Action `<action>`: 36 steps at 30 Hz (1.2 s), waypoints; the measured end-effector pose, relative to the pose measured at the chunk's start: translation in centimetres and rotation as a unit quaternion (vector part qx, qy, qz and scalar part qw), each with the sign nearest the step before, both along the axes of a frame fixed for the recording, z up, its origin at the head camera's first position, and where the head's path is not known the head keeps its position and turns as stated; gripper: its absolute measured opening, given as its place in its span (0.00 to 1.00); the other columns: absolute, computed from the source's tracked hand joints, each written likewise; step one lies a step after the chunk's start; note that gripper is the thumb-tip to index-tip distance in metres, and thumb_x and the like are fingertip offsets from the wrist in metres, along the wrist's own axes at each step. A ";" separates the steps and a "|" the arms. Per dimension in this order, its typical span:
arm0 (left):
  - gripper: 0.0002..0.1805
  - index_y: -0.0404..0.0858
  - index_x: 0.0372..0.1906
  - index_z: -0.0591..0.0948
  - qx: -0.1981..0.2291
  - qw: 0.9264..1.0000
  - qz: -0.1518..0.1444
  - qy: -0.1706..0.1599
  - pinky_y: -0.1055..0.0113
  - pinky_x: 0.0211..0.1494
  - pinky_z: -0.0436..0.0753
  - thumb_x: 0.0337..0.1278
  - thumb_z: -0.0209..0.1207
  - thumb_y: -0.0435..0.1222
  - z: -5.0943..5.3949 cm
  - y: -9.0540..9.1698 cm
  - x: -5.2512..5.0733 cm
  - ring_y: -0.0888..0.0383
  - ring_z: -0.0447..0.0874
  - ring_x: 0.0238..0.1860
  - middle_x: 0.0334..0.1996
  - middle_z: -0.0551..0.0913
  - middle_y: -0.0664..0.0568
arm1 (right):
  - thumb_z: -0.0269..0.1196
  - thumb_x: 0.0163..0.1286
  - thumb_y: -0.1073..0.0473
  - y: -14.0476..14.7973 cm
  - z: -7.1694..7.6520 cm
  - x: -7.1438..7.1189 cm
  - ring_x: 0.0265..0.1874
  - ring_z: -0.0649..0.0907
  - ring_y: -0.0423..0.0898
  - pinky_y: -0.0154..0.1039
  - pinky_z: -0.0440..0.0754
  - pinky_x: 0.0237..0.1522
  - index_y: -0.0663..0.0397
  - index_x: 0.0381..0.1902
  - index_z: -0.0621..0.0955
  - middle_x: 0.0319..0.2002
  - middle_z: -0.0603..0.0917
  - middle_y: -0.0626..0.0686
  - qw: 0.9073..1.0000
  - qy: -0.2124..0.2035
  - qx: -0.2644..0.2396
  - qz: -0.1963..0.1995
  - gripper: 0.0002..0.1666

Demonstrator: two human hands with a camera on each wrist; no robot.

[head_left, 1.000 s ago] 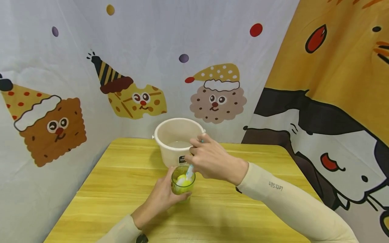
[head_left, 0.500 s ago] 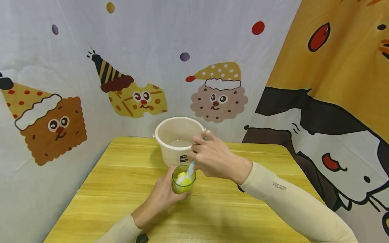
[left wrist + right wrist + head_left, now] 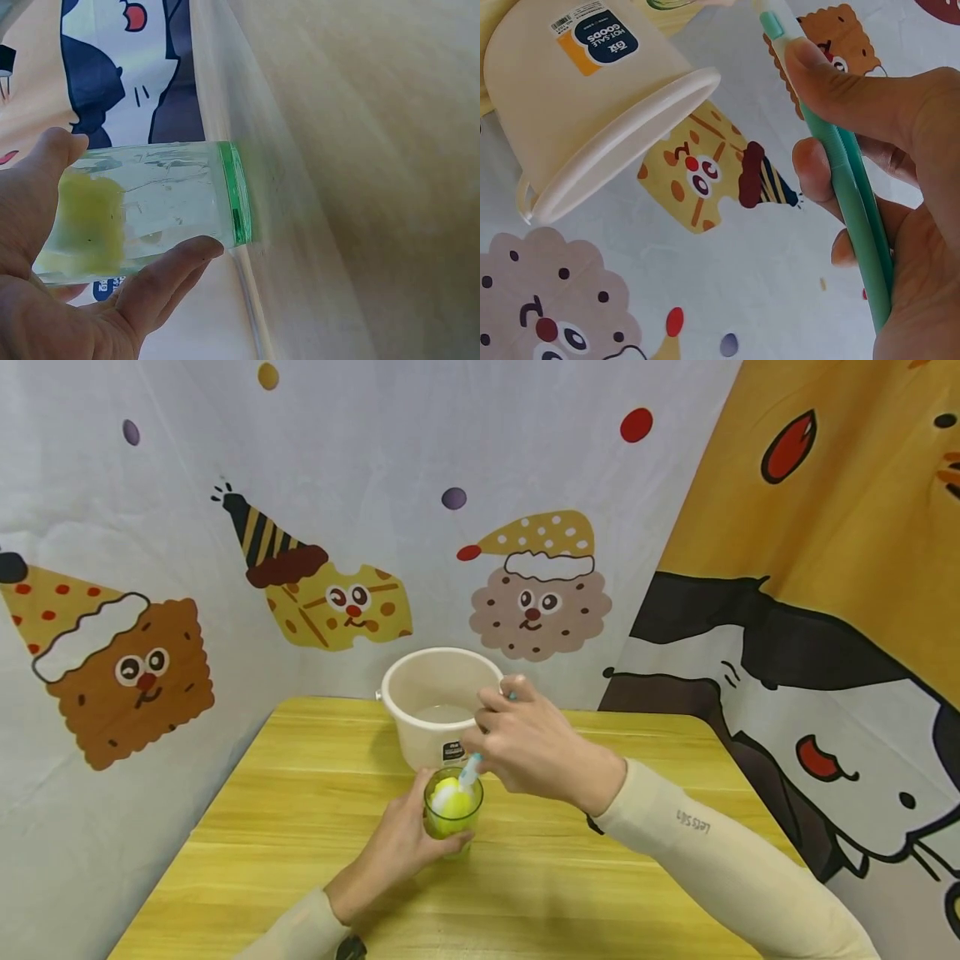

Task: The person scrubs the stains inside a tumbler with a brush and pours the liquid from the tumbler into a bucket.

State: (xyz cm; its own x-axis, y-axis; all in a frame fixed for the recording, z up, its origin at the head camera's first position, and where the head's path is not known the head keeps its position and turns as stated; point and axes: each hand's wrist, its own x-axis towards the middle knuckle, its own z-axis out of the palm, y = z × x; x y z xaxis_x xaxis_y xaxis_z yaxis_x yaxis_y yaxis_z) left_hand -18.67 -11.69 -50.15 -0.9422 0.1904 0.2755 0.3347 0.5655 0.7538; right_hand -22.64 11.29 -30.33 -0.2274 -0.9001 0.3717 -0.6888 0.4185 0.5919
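Observation:
My left hand (image 3: 397,839) holds a green-tinted drinking glass (image 3: 176,199), thumb on one side and fingers on the other. In the left wrist view its green base comes close to the wooden surface; contact there is unclear. A sponge cup brush stands in the glass, its yellow and white sponge head (image 3: 452,797) near the mouth. My right hand (image 3: 536,747) grips the brush's teal handle (image 3: 847,180) above the rim, with thumb and fingers curled round it. The handle's upper end shows slightly between the fingers in the head view.
Just behind the glass, a cream bucket (image 3: 420,739) with a label stands on the wood-grain table (image 3: 300,785); its floor shows pale, perhaps wet. Cartoon-printed cloth (image 3: 360,468) hangs behind and at both sides. A small dark object (image 3: 350,948) lies by the left sleeve.
My right hand has shifted slightly up and right with the brush. The sponge head now sits higher in the glass, nearer the rim. My left hand and the glass stay almost in place.

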 end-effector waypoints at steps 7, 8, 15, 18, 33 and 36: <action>0.53 0.46 0.79 0.72 0.000 1.000 -0.002 0.000 0.65 0.58 0.96 0.53 0.92 0.45 0.1 0.0 0.0 0.52 0.98 0.57 0.60 0.95 0.46 | 0.85 0.63 0.45 -0.7 -0.4 0.9 0.52 0.79 0.47 0.47 0.73 0.65 0.31 0.40 0.91 0.39 0.95 0.42 0.998 0.057 0.009 -0.002 0.12; 0.53 0.46 0.78 0.72 0.000 1.000 -0.001 0.000 0.65 0.58 0.96 0.52 0.92 0.45 0.1 0.0 0.0 0.52 0.98 0.57 0.60 0.95 0.46 | 0.84 0.63 0.47 -0.8 -0.4 1.1 0.53 0.79 0.48 0.47 0.73 0.64 0.31 0.39 0.91 0.39 0.94 0.43 0.998 0.065 0.014 -0.003 0.11; 0.53 0.46 0.78 0.72 0.001 1.000 -0.003 0.010 0.65 0.58 0.96 0.51 0.92 0.43 -0.1 0.0 -0.1 0.51 0.98 0.57 0.60 0.95 0.46 | 0.83 0.64 0.53 -1.4 -0.6 1.3 0.55 0.80 0.48 0.41 0.75 0.57 0.35 0.35 0.90 0.39 0.94 0.44 0.994 0.106 0.034 -0.004 0.09; 0.53 0.46 0.78 0.72 0.000 1.000 -0.003 0.012 0.65 0.58 0.96 0.51 0.93 0.43 -0.2 0.0 -0.1 0.52 0.98 0.57 0.59 0.95 0.47 | 0.82 0.68 0.52 -1.6 -0.8 1.2 0.53 0.79 0.47 0.40 0.74 0.56 0.34 0.33 0.91 0.36 0.94 0.44 0.993 0.117 0.035 -0.002 0.08; 0.54 0.47 0.79 0.72 -0.004 1.000 0.005 0.011 0.56 0.60 0.98 0.50 0.93 0.44 -0.1 0.1 0.0 0.49 0.97 0.59 0.61 0.95 0.46 | 0.79 0.72 0.50 -1.7 -1.0 0.9 0.49 0.78 0.47 0.42 0.73 0.58 0.32 0.33 0.91 0.33 0.95 0.43 0.991 0.109 0.073 -0.016 0.07; 0.54 0.48 0.79 0.72 -0.006 1.000 0.005 0.014 0.54 0.62 0.98 0.50 0.93 0.44 -0.2 0.1 0.0 0.50 0.97 0.60 0.61 0.95 0.47 | 0.80 0.72 0.49 -1.6 -0.9 0.9 0.50 0.78 0.47 0.42 0.73 0.58 0.31 0.34 0.92 0.33 0.95 0.43 0.991 0.102 0.083 -0.019 0.06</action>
